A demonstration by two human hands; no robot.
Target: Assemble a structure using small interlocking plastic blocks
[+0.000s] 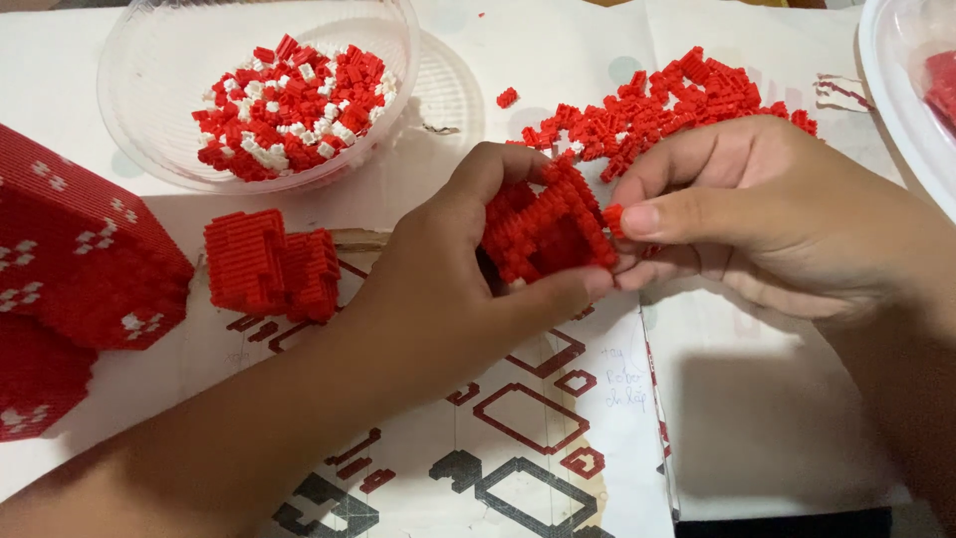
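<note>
My left hand (458, 269) grips a red assembly of tiny building bricks (543, 224) between thumb and fingers, held above the paper sheet. My right hand (767, 214) pinches one small red brick (612, 217) against the assembly's right edge with thumb and forefinger. Behind the hands lies a loose heap of red bricks (667, 105) on the white tabletop.
A clear plastic bowl (149, 120) at the back left holds red and white bricks. A smaller built red block (269, 264) lies left of my hands. A large red structure with white dots (75, 259) fills the left edge. A printed instruction sheet (518, 428) lies underneath. Another clear dish (896, 70) sits far right.
</note>
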